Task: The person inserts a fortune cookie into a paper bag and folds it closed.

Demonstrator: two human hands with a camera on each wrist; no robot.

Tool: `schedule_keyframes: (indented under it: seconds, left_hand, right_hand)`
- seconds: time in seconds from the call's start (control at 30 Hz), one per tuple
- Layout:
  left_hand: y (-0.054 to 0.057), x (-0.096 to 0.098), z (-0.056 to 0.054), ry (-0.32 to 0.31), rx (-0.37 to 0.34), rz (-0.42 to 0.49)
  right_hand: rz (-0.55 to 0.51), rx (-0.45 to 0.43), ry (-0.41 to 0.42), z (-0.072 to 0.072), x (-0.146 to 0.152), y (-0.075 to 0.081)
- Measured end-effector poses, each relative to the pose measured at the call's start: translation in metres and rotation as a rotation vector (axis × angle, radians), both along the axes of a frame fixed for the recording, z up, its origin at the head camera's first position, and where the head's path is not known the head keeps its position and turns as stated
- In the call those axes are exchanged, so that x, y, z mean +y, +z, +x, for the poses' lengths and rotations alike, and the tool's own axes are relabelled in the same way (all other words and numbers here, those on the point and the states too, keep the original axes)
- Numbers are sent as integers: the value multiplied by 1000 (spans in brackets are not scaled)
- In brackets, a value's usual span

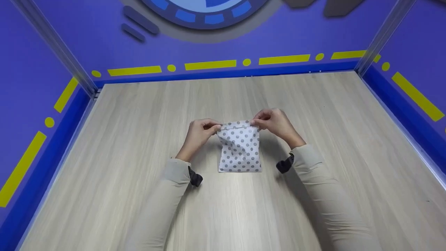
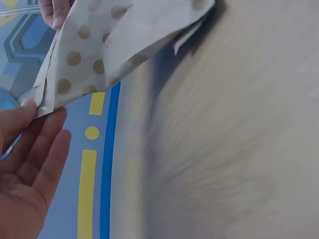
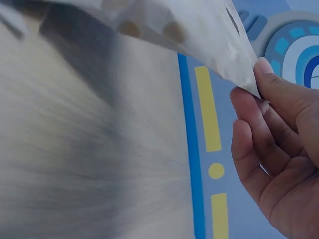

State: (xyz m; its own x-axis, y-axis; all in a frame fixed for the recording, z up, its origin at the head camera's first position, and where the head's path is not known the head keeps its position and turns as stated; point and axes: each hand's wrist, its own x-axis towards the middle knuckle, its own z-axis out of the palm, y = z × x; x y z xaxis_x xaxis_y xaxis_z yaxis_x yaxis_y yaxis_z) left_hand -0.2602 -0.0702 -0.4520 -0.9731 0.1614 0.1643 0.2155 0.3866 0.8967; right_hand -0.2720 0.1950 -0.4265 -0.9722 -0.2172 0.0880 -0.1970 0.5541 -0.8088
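A white paper bag (image 1: 240, 148) with grey polka dots is in the middle of the head view, its top edge folded over in a narrow strip. My left hand (image 1: 200, 134) pinches the bag's top left corner between thumb and fingers. At the top right corner, my right hand (image 1: 275, 124) pinches the paper the same way. In the left wrist view the bag (image 2: 94, 55) slants up from the thumb and fingertips. The right wrist view shows the bag's corner (image 3: 239, 74) between thumb and forefinger. Whatever the bag may contain is hidden.
A pale wood-grain table (image 1: 139, 115) lies under the hands and bag. Blue-purple panels (image 1: 223, 52) with yellow dashes and dots stand along its back and both sides. A black strap piece sits at each cuff, such as the left wristband (image 1: 195, 178).
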Motion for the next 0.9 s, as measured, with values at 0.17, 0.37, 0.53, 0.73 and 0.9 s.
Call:
schedule_keyframes:
  seconds: [0.17, 0.37, 0.53, 0.73, 0.9]
  left_hand:
    - [-5, 10, -2, 107, -41, 31]
    - [-9, 15, -5, 158, -79, 113]
    - [-13, 16, -6, 170, -82, 115]
    - [-17, 17, -6, 189, -98, 87]
    - [-21, 14, -6, 189, -84, 72]
  right_hand:
    - [-51, -65, -13, -4, 4, -5]
    - [-79, -116, -48, -7, 6, -10]
    - [-115, -146, -88, -9, 7, -17]
    - [-130, -169, -142, -10, 5, -26]
    - [-100, -163, -137, -9, 5, -30]
